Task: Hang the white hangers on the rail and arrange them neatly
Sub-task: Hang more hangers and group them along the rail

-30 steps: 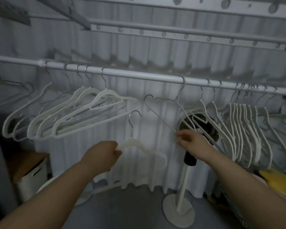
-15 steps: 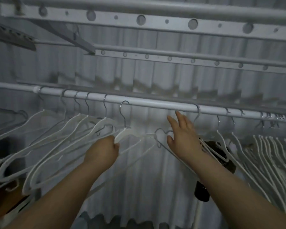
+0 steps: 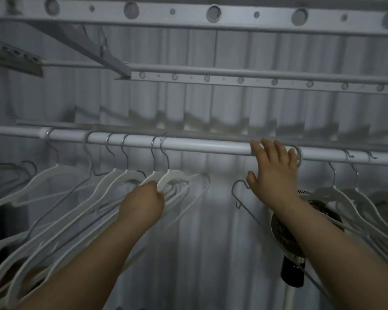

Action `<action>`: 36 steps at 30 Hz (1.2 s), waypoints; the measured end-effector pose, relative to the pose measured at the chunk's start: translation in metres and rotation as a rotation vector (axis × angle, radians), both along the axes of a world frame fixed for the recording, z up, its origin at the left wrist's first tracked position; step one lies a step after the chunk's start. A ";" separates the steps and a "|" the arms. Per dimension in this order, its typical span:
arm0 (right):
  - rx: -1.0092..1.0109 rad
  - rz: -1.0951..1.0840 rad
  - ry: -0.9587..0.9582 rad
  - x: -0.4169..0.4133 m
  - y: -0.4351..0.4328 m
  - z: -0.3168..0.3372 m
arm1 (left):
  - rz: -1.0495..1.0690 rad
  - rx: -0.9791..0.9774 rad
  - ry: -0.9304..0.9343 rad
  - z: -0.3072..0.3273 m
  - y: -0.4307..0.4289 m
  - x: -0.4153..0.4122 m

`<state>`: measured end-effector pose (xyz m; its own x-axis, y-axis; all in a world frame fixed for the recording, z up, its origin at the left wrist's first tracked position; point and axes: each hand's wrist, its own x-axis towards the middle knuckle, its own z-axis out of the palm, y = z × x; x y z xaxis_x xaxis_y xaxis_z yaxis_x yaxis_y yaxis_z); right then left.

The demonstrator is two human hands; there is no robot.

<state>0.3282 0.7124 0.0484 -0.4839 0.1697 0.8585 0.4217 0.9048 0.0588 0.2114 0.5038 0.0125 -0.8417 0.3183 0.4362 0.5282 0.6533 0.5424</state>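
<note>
The right hand point(image 3: 274, 175) has risen from beneath the rail point(image 3: 211, 145) and lays its straight, spread fingers against it, fingertips beside a metal hook point(image 3: 298, 153) on the rail. The white hanger point(image 3: 173, 175) has closed up to the left group point(image 3: 76, 198) hanging from the rail, and its hook now sits over the rail just beside its neighbour's. Below the rail, the left hand point(image 3: 143, 204) curls its fingers round that hanger's shoulder. A wire hanger point(image 3: 233, 191) dangles under the rail by the right thumb.

Rail point(image 3: 206, 146) bare at its middle, hangers point(image 3: 121, 180) crowding left and right ends, wire hook point(image 3: 239, 181) dangling under the gap
</note>
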 end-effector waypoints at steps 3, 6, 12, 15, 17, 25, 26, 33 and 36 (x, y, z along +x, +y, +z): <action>0.012 -0.002 0.030 -0.002 0.000 -0.002 | 0.005 -0.024 -0.024 0.000 0.001 -0.005; 0.003 0.014 0.057 -0.004 -0.001 -0.002 | 0.006 -0.050 -0.004 -0.002 0.003 -0.005; 0.025 0.003 0.082 -0.003 -0.001 -0.005 | 0.104 -0.116 0.152 0.003 0.004 0.010; 0.039 0.002 0.078 -0.002 -0.001 -0.005 | 0.058 -0.008 0.212 0.009 0.002 0.019; 0.039 0.003 0.062 0.000 -0.002 -0.006 | 0.030 0.050 0.282 0.010 0.003 0.024; -0.162 0.157 -0.101 0.030 -0.005 0.012 | -0.202 0.180 0.429 0.005 0.017 0.040; -0.188 0.194 -0.065 0.036 -0.005 0.014 | -0.224 0.194 0.414 0.004 0.021 0.045; -0.235 0.106 -0.018 0.099 0.020 0.018 | -0.396 0.303 0.264 -0.007 0.070 0.079; -0.265 0.036 -0.084 0.128 0.041 0.017 | -0.496 0.374 0.111 -0.012 0.101 0.103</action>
<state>0.4566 0.7535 0.0653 -0.5617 0.3639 0.7430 0.3925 0.9078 -0.1479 0.3140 0.6051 0.0006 -0.5760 0.4684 0.6699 0.7861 0.0927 0.6111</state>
